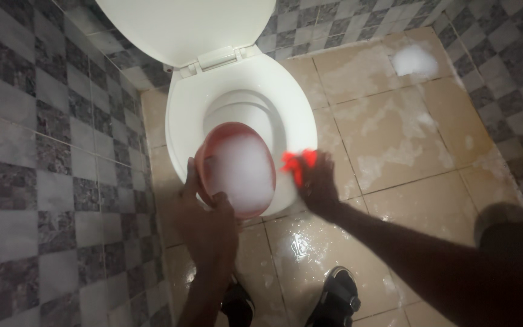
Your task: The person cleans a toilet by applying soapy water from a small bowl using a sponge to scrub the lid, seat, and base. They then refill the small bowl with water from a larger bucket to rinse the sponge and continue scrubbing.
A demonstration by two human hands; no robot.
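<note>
Pink plastic bowl (240, 169): round and full of white foam, it sits in the middle of the frame, tilted over the front rim of the toilet seat, partly above the opening.
Left hand (204, 209): it grips the bowl's lower left edge, thumb over the rim and fingers curled around the outside; the forearm runs down to the bottom edge of the frame.
Right hand (316, 181): just right of the bowl, it is closed on a red cloth and presses against the right front edge of the toilet seat; the arm reaches in from the lower right corner.
Red cloth (298, 162): bunched up, bright red, sticking out from the top of the right hand and touching the seat's outer edge.
Toilet seat (183, 121): white, oval, lowered, in the upper middle of the frame.
Lid (183, 24): white, raised, along the top edge.
Floor (394, 133): beige tiles, wet, with patches of white foam; the thickest patch lies at the upper right, and a smaller shiny one lies near the feet.
Walls (43, 151): grey checkered tiles on the left side and the far right.
Sandals (337, 297): dark, on both feet, at the bottom middle of the frame.
</note>
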